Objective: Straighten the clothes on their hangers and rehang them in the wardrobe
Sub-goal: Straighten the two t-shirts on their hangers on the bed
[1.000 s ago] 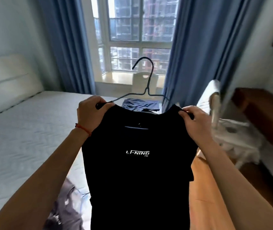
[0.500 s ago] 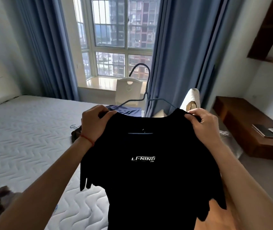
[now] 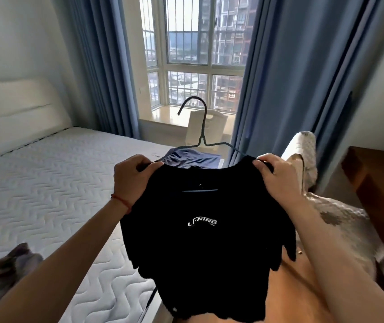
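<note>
Hanger (image 3: 200, 127) shoulders hidden under black shirt (image 3: 206, 231), hem cut off — hands gripping.

White quilted mattress (image 3: 46, 194), blue curtains (image 3: 291, 78), barred window (image 3: 198, 54), white chair (image 3: 206, 131), wooden desk (image 3: 382, 194)

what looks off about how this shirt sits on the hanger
The black t-shirt sits lopsided on the thin dark wire hanger: its left end pokes out bare by the left hand, while the right hand grips a covered shoulder.
</note>
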{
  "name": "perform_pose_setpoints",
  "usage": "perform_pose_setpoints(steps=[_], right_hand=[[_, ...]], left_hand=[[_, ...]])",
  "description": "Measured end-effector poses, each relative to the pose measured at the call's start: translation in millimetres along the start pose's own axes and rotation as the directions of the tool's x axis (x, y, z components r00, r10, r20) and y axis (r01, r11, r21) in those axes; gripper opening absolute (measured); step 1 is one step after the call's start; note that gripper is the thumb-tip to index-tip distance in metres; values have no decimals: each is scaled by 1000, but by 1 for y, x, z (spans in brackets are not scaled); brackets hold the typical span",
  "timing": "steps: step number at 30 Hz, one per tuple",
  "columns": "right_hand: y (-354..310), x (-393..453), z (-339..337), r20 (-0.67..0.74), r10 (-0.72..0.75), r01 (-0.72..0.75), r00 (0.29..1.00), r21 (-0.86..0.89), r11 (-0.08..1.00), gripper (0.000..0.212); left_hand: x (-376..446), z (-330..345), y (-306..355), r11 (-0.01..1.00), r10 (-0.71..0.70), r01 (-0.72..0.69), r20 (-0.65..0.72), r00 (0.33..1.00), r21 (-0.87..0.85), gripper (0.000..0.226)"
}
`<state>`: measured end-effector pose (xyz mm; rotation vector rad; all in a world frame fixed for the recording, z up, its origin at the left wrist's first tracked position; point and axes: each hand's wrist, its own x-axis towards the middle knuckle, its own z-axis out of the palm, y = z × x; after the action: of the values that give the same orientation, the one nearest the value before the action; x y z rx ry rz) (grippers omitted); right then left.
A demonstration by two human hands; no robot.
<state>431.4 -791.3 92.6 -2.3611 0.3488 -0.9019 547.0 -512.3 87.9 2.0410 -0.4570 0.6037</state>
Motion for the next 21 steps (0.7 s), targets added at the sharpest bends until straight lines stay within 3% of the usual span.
perform_pose_setpoints(steps=[6, 13, 21], right_hand=[[-5, 64, 71, -36, -89, 92, 995, 76, 993, 21], [5, 126, 197, 122, -199, 181, 972, 148, 972, 22], [-10, 207, 334, 344, -292, 218, 892, 239, 946, 32]], left_hand=[[29, 1, -45, 994, -99, 100, -22, 995, 47, 24], [48, 26, -156, 955, -289, 294, -121, 950, 25, 26], [92, 36, -242, 859, -484, 511, -275, 831, 33, 25]])
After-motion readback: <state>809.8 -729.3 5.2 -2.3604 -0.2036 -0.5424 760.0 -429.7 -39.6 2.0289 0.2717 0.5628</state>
